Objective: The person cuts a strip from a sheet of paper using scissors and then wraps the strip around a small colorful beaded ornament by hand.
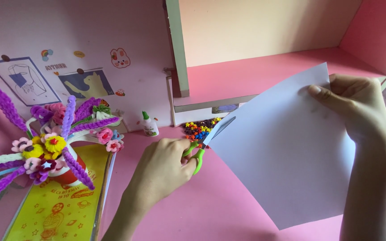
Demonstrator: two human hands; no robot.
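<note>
Your left hand [161,167] is wrapped around the green handles of the scissors [202,145], fingers through the loops so you can work them. The blades are open and sit right at the left edge of the paper [278,151], with that edge between them. Your right hand [358,109] pinches the far right corner of the paper, thumb on top, and holds the white sheet up off the pink desk [211,205] and tilted, so the scissors can get at its edge. Just behind the blades, by the back wall, lies a heap of tiny beads [199,127] in many colors. A small glue bottle [149,125] with a green cap stands upright to the left of the beads, out of the way. Far left, a bunch of fuzzy flowers [52,138] in purple, pink and yellow stands on a yellow book [63,209], well apart from your hands.
</note>
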